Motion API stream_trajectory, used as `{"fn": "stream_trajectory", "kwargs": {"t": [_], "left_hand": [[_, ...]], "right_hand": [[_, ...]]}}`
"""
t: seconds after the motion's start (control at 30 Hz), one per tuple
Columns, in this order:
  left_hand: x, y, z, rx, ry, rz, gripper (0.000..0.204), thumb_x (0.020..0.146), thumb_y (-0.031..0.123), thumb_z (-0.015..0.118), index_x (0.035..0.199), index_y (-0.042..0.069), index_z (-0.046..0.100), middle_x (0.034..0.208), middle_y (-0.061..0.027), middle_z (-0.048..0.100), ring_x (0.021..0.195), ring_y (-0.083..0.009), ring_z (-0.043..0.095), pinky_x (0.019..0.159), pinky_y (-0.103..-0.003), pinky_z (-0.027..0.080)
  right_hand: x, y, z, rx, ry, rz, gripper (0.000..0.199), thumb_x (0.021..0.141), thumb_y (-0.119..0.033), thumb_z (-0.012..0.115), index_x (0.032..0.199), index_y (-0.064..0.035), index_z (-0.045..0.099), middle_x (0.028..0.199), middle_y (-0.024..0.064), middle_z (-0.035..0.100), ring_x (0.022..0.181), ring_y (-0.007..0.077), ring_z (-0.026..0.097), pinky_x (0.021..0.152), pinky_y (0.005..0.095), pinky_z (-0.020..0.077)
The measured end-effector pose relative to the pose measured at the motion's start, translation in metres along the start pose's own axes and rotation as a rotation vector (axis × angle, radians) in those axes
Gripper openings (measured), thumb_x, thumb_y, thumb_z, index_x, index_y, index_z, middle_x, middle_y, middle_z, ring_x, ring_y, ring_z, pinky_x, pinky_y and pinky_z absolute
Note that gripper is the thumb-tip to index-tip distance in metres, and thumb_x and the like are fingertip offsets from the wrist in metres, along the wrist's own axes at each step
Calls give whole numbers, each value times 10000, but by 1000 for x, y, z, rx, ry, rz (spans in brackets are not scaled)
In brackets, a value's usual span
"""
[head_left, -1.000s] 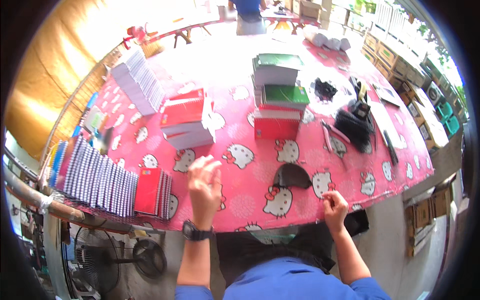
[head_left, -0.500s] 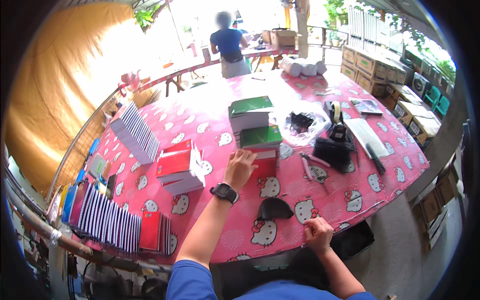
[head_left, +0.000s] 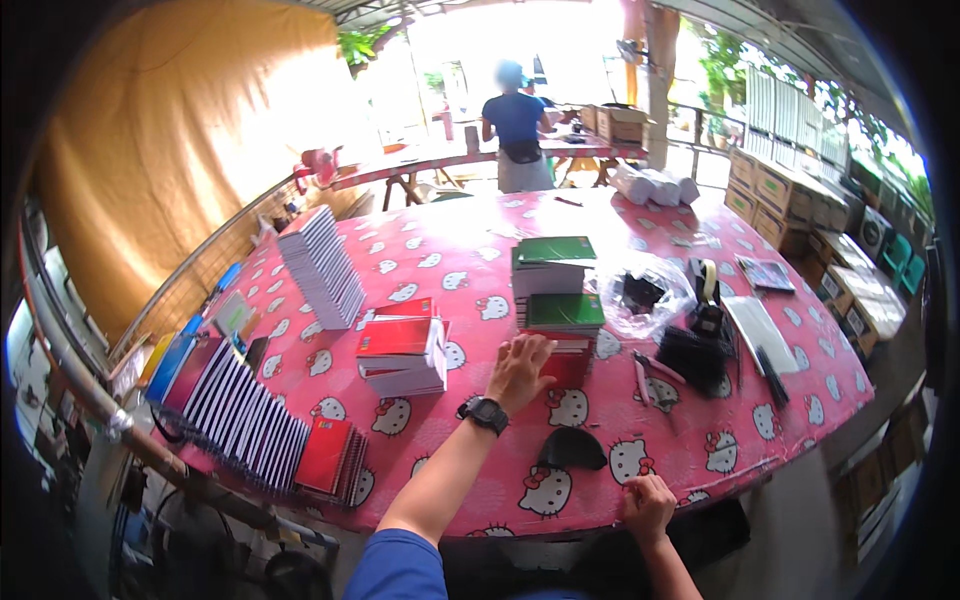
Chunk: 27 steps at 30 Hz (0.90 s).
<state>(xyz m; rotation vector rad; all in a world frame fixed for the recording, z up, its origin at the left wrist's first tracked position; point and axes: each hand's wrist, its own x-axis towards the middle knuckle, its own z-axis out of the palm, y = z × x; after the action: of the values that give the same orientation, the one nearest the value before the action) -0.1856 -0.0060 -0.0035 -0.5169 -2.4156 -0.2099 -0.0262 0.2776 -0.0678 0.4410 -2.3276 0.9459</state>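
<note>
My left hand (head_left: pixel 520 370), with a black watch on the wrist, lies flat with fingers spread on the near edge of a red notebook (head_left: pixel 570 368). That notebook sits at the foot of a short stack topped by a green notebook (head_left: pixel 566 311). Behind it stands a taller stack with a green cover (head_left: pixel 552 262). A stack of red notebooks (head_left: pixel 400 350) is just left of this hand. My right hand (head_left: pixel 648 505) is curled into a fist at the near edge of the table (head_left: pixel 470 265), holding nothing I can see. A black curved object (head_left: pixel 570 450) lies between my hands.
The table has a pink cartoon-cat cloth. Rows of upright notebooks (head_left: pixel 250 420) line its left edge, with a slanted white pile (head_left: pixel 320 265) further back. A plastic bag (head_left: pixel 640 295) and a tape dispenser (head_left: pixel 706 300) sit right. A person (head_left: pixel 515 125) stands at a far table beside cardboard boxes (head_left: pixel 620 125).
My left hand has reached forward from the table's near edge to the red notebook under the green stack. My right hand stayed at the edge. The view has tilted up.
</note>
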Motion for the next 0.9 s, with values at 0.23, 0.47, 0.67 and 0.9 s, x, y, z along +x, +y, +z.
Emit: {"fn": "stream_trajectory", "kwargs": {"t": [0.23,0.47,0.67,0.9], "left_hand": [[-38,-115,-71,-39,727,-708,556,833,329,657,1220,-23,467,1246,-229,487,1186,-361,440,1020,-472,316],[-94,-222,-71,-627,158,-1073,547,927,445,505,1129,-49,621,1110,-219,650,1084,-305,603,935,-361,441],[-112,-215,-93,-472,200,-1044,494,903,434,547,1135,8,639,1089,-206,664,1044,-316,628,903,-380,468],[-97,-127,-106,-597,89,-1146,738,808,352,710,1375,5,390,1194,-210,587,1101,-310,586,919,-392,468]], "right_hand": [[41,-40,-1,504,-82,132,113,840,15,603,944,-11,639,774,36,591,651,75,548,558,228,428],[188,-111,167,849,-627,128,493,918,-333,610,1251,15,503,1106,129,625,1009,162,584,858,301,470],[239,-175,263,1239,-830,639,691,857,-577,585,1303,-63,460,1219,131,544,1046,228,540,800,392,476],[230,-134,235,1301,-629,497,494,777,-53,701,1225,19,507,982,93,637,862,174,633,789,322,509]]}}
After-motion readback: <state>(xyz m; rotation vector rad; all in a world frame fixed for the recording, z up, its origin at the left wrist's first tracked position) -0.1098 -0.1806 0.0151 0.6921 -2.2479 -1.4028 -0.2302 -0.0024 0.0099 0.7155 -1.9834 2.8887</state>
